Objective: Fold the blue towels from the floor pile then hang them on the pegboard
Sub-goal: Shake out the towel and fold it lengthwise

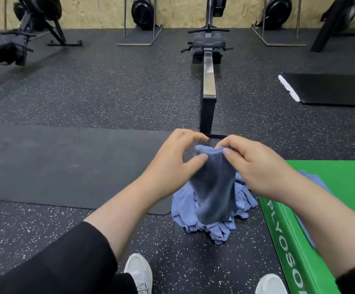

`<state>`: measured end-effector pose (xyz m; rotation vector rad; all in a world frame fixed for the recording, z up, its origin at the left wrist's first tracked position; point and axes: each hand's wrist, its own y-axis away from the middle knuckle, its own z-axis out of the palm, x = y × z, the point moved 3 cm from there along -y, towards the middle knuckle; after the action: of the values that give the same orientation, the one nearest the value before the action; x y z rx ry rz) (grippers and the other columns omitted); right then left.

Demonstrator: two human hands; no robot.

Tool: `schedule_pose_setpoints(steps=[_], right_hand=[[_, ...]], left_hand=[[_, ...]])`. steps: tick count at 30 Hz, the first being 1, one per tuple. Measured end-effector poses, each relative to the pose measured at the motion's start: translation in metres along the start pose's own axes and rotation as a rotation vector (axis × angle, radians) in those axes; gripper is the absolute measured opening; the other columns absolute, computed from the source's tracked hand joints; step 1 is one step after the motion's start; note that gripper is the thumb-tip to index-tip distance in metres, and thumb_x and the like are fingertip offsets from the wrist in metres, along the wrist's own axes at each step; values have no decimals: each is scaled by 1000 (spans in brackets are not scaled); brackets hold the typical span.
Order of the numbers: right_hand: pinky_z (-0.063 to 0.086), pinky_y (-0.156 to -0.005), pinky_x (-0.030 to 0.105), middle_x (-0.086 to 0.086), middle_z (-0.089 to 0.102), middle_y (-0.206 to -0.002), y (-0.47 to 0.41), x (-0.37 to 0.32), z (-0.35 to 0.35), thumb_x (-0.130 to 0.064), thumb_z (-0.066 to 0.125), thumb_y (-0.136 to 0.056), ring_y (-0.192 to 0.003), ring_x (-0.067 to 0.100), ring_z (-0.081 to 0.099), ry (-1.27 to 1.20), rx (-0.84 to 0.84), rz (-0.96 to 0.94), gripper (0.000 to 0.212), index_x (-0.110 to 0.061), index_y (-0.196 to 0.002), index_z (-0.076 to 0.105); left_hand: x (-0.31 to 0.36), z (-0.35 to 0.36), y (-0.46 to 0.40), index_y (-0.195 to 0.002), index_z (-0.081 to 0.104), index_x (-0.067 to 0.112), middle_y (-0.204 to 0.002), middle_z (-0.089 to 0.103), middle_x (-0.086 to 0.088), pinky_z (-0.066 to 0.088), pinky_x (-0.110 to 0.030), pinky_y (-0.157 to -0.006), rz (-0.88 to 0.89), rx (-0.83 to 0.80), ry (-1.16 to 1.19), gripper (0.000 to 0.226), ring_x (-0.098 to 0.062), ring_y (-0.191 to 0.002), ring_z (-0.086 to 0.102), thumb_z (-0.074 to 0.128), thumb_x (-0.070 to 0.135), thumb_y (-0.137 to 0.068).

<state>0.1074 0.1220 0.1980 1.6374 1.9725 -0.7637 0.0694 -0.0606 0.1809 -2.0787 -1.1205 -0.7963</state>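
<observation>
A blue towel (214, 187) hangs in front of me, lifted above the pile of blue towels (185, 211) on the speckled floor. My right hand (255, 166) pinches the towel's top edge between thumb and fingers. My left hand (172, 160) is just left of the towel, its thumb against the cloth and its fingers curved above the top corner without a clear grip. Another blue towel (312, 179) lies on the green plyo box (341, 187), partly hidden by my right forearm. No pegboard is in view.
A rowing machine rail (208, 85) runs away from me straight ahead, its foot just behind my hands. A black mat (66, 164) lies to the left, another black mat (331, 88) at the far right. More rowers stand along the back wall. My white shoes (139, 272) are at the bottom.
</observation>
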Motion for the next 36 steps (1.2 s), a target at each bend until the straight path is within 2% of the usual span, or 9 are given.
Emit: schedule_pose_setpoints(steps=[3,5,9,13,16,21,25,29,36], right_hand=[[40,-72,19,-19,66,-83,5,1,-4,-23,48,-103,-83,-3,57,36,-34,-38,19,-33,-99,64],[41,-74,17,-17,67,-85,6,4,-8,-23,49,-103,-85,-1,58,46,-27,-42,19,-34,-98,64],[40,-71,11,-19,68,-84,10,8,-17,-22,50,-101,-83,-5,58,46,25,-35,19,-33,-97,65],[40,-70,11,-16,68,-83,14,8,-23,-23,51,-101,-82,0,58,47,60,-31,17,-30,-100,67],[40,-68,12,-22,65,-82,15,9,-25,-23,51,-101,-79,-1,57,40,57,-40,18,-32,-99,66],[43,-76,18,-19,68,-88,17,9,-26,-25,50,-101,-86,2,60,35,16,-61,19,-35,-100,66],[43,-76,18,-17,69,-89,17,10,-25,-24,50,-101,-87,3,60,30,24,-71,19,-33,-100,66],[39,-71,9,-19,65,-88,16,11,-30,-21,50,-101,-82,-1,57,6,70,-74,18,-33,-97,64],[43,-73,21,-6,66,-78,13,37,-36,-26,50,-102,-76,8,57,121,53,21,17,-34,-96,63]], left_hand=[[-2,1,2,-111,65,27,-131,52,8,30,-8,-104,70,-148,-3,24,2,-128,44,76,24,-89],[-5,5,3,-99,63,28,-127,54,10,31,-10,-103,47,-183,-12,20,0,-124,48,79,27,-86],[-9,6,4,-103,58,29,-117,60,16,37,-10,-93,-2,-178,6,29,5,-116,52,79,30,-84],[-8,8,7,-95,63,27,-115,64,11,36,-5,-89,27,-242,13,17,-1,-112,56,78,24,-87],[-7,9,7,-104,63,31,-115,65,16,41,-15,-93,-1,-213,57,21,2,-113,57,75,22,-89],[2,9,6,-116,64,30,-115,63,19,30,0,-92,49,-227,56,31,8,-113,53,76,20,-89],[5,13,4,-101,62,39,-99,65,19,36,-9,-93,34,-225,50,25,3,-104,56,77,23,-88],[-8,18,2,-83,63,35,-87,59,17,25,-37,-110,71,-246,-221,12,-6,-101,49,73,38,-90],[-23,-4,-6,-81,62,41,-131,50,14,27,-40,-104,-29,-201,-570,26,-15,-124,42,56,65,-88]])
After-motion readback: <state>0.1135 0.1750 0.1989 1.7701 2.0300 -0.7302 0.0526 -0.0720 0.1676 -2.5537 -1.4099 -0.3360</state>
